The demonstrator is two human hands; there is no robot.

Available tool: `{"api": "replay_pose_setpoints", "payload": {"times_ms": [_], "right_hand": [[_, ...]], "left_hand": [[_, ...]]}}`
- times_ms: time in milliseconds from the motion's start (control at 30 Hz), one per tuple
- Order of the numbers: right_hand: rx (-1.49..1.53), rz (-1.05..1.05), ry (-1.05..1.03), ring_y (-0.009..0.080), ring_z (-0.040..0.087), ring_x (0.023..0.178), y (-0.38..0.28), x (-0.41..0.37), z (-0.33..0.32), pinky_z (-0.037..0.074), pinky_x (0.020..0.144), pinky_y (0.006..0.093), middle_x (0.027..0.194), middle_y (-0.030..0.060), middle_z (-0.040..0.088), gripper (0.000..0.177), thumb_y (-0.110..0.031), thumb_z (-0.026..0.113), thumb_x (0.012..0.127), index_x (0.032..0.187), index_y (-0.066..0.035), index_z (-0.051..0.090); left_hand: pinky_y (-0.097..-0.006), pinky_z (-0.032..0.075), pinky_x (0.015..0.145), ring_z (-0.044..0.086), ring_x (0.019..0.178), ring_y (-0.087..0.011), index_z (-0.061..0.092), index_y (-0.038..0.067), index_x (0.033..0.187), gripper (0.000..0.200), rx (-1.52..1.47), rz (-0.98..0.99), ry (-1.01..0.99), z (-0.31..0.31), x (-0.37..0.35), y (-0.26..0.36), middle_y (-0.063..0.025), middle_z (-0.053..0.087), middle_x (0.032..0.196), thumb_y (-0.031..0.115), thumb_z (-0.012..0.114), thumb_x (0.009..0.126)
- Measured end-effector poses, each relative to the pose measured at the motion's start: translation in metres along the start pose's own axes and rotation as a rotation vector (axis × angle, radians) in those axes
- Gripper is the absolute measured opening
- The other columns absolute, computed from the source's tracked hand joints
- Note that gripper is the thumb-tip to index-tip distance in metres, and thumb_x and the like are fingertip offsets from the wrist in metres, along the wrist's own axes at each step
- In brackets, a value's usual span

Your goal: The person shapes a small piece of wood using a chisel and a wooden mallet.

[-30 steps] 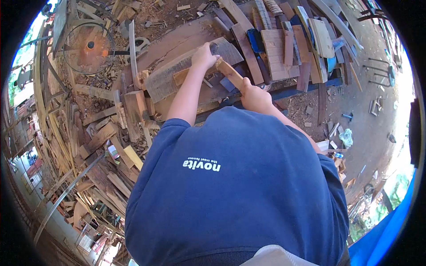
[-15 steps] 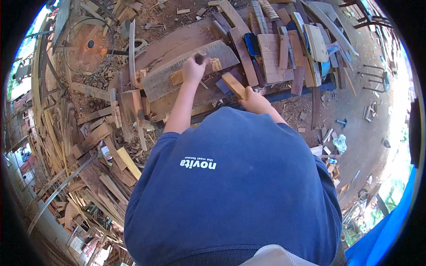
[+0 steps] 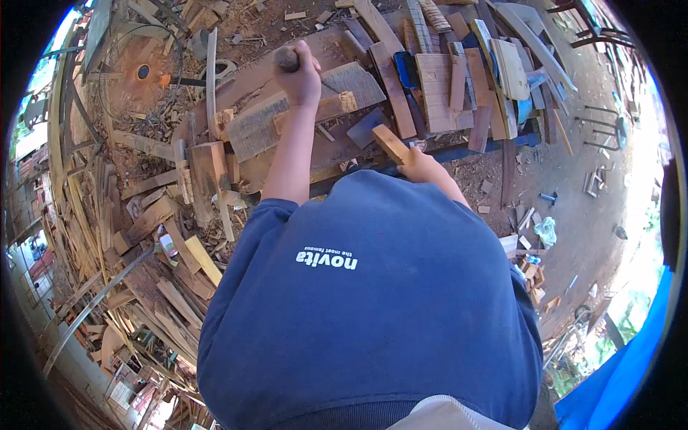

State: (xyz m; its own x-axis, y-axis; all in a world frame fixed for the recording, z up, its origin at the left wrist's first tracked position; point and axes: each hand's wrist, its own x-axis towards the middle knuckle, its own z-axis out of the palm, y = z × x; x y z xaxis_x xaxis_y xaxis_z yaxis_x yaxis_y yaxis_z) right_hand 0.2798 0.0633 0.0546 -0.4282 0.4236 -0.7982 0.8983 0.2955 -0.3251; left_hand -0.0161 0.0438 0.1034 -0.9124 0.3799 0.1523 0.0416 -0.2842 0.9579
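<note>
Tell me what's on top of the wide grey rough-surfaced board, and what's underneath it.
A narrow light-brown wooden piece lies on the grey board, partly hidden by the left forearm. Reddish-brown wood shows beyond its far edge; whatever is directly underneath is covered.

Wood block (image 3: 390, 145): smooth, flat upper face. Round-ended tool (image 3: 287, 59): matt, dark (material indeterminate). Wide plank (image 3: 256, 130): wood, matt, rough, ridged. Short board (image 3: 319, 111): wood, splintered end. Shirt (image 3: 373, 308): matt cloth. Bag (image 3: 546, 231): thin, crinkled plastic.
</note>
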Motion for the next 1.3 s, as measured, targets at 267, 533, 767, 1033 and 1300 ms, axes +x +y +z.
{"api": "replay_pose_setpoints", "payload": {"times_ms": [267, 533, 767, 1033, 1300], "right_hand": [[0.116, 0.000, 0.003, 0.0445, 0.058, 0.112, 0.008, -0.004, -0.002, 0.048, 0.091, 0.0475, 0.115, 0.0312, 0.061, 0.058, -0.040, 0.068, 0.084, 0.120, 0.000, 0.047], [0.259, -0.031, 0.105, 0.0461, 0.060, 0.106, -0.008, -0.017, -0.027, 0.048, 0.089, 0.0497, 0.108, 0.0318, 0.063, 0.049, -0.036, 0.066, 0.085, 0.112, 0.001, 0.048], [0.363, -0.115, 0.237, 0.0456, 0.062, 0.100, -0.008, -0.016, -0.042, 0.048, 0.086, 0.0480, 0.100, 0.0305, 0.064, 0.045, -0.031, 0.065, 0.085, 0.111, 0.003, 0.050], [0.499, -0.093, 0.153, 0.0374, 0.066, 0.099, -0.008, -0.014, -0.040, 0.050, 0.083, 0.0427, 0.103, 0.0290, 0.064, 0.045, -0.029, 0.065, 0.085, 0.111, 0.004, 0.050], [0.459, -0.107, 0.159, 0.0377, 0.065, 0.103, -0.010, -0.016, -0.042, 0.050, 0.087, 0.0417, 0.110, 0.0287, 0.064, 0.051, -0.029, 0.065, 0.084, 0.122, 0.003, 0.050]], "left_hand": [[-0.0260, 0.040, 0.042, 0.050, 0.044, -0.0093, 0.051, 0.008, 0.075, 0.023, 0.124, -0.055, -0.041, 0.011, 0.004, -0.021, -0.0004, 0.053, 0.055, 0.014, 0.063, 0.094], [-0.0308, 0.047, 0.049, 0.058, 0.051, -0.0141, 0.056, 0.005, 0.081, 0.023, 0.436, 0.180, 0.075, 0.029, 0.015, -0.057, -0.0040, 0.059, 0.060, 0.022, 0.069, 0.089], [-0.0351, 0.052, 0.072, 0.066, 0.076, -0.0234, 0.064, 0.000, 0.096, 0.036, 0.612, 0.184, 0.149, 0.047, 0.006, -0.031, -0.0111, 0.068, 0.083, 0.032, 0.075, 0.083], [-0.0347, 0.051, 0.074, 0.064, 0.078, -0.0217, 0.063, 0.001, 0.098, 0.035, 0.563, 0.188, 0.116, 0.043, -0.004, -0.022, -0.0106, 0.067, 0.086, 0.030, 0.076, 0.084], [-0.0353, 0.050, 0.075, 0.063, 0.079, -0.0245, 0.061, 0.002, 0.099, 0.034, 0.576, 0.215, 0.071, 0.035, 0.004, -0.029, -0.0097, 0.066, 0.087, 0.029, 0.075, 0.084]]}}
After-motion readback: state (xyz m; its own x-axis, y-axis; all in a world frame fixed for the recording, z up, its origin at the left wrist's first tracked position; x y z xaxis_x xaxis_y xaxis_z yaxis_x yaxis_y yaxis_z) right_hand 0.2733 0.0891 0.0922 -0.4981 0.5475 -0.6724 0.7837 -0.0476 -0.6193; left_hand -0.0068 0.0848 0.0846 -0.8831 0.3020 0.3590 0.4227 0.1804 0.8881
